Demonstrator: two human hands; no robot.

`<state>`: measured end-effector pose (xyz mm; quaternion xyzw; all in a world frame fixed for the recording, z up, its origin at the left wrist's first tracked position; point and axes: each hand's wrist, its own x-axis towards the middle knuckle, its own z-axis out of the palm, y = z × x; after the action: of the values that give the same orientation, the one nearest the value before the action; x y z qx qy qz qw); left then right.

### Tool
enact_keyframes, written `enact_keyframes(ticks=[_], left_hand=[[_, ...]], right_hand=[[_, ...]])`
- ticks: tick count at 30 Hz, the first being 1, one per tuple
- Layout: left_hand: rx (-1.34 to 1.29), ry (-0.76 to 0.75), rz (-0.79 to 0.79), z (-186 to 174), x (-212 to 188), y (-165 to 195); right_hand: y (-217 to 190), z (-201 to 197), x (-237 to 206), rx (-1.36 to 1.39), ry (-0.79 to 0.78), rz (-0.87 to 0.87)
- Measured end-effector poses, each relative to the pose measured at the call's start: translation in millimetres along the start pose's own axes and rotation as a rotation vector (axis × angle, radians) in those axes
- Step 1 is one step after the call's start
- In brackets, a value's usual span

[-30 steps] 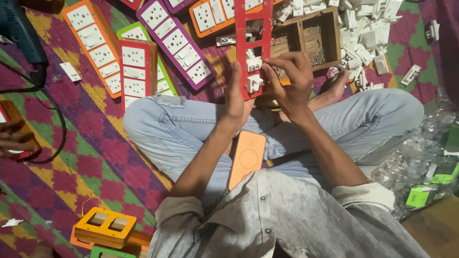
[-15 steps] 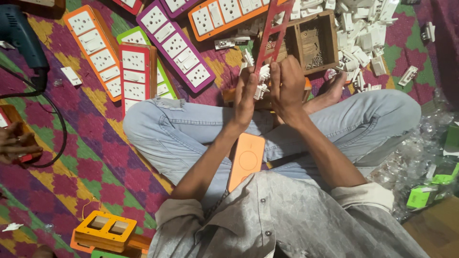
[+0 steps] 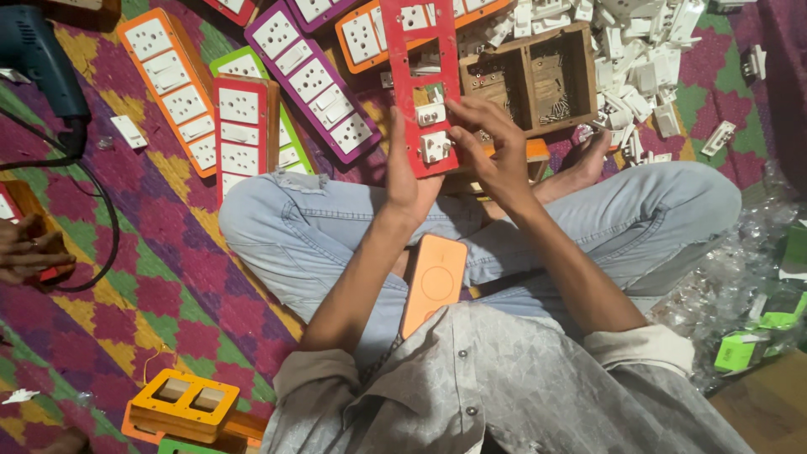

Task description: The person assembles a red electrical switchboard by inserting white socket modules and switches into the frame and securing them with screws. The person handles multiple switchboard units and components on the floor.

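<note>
Two white switch modules (image 3: 432, 130) sit fitted in the lower end of the long red panel (image 3: 418, 50) at upper centre, its upper openings partly filled, left hand (image 3: 405, 172) gripping the panel's lower edge, right hand (image 3: 492, 151) pinching a module into place, loose white parts (image 3: 639, 50) heaped upper right.
</note>
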<state>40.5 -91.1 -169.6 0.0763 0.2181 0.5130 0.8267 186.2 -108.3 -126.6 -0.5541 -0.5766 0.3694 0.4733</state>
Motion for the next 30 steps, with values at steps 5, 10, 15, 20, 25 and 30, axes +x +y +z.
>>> enact_keyframes(ticks=[5,10,15,20,25,30], left_hand=[[-0.035,-0.048,-0.006,0,-1,-2],[-0.004,-0.012,-0.010,-1,-1,-1],[0.000,-0.131,0.007,0,-1,-1],[-0.022,0.000,-0.029,0,-1,-1],[-0.033,-0.020,-0.024,0,-1,0],[-0.008,-0.013,-0.018,1,-2,0]], right_hand=[[16,0,-3,0.053,0.056,-0.072],[20,1,-6,0.049,0.039,0.058],[20,-1,-2,0.069,0.027,-0.017],[17,-2,-4,0.109,0.059,0.126],[14,-4,0,0.054,-0.001,-0.029],[11,-3,0,0.066,0.043,0.052]])
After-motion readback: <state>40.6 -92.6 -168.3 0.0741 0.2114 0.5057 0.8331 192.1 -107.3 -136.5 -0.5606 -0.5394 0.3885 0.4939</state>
